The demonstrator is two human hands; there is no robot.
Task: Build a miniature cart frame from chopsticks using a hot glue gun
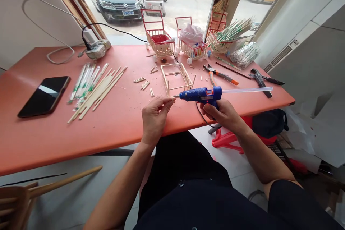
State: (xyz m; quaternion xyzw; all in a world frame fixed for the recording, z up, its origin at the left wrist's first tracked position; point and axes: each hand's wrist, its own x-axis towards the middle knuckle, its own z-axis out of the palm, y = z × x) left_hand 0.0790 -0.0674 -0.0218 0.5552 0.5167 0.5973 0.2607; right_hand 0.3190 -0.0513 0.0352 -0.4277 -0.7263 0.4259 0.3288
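Note:
My right hand (219, 112) grips a blue hot glue gun (201, 95) by its handle, and a clear glue stick (246, 90) juts from its back. The nozzle points left and meets the fingertips of my left hand (156, 115). Those fingers are pinched on a small pale piece that looks like a cut wooden stick; most of it is hidden. Just beyond the hands stands a small wooden stick frame (176, 75) with slatted ends. Short cut sticks (145, 85) lie in little groups to its left.
Miniature stick carts (161, 46) with red handles line the table's back. Pliers (223, 76) and a dark cutting tool (261, 82) lie to the right. Long wooden sticks (98, 95), wrapped sticks (83, 81), a phone (44, 96) and a power strip (98, 49) are on the left.

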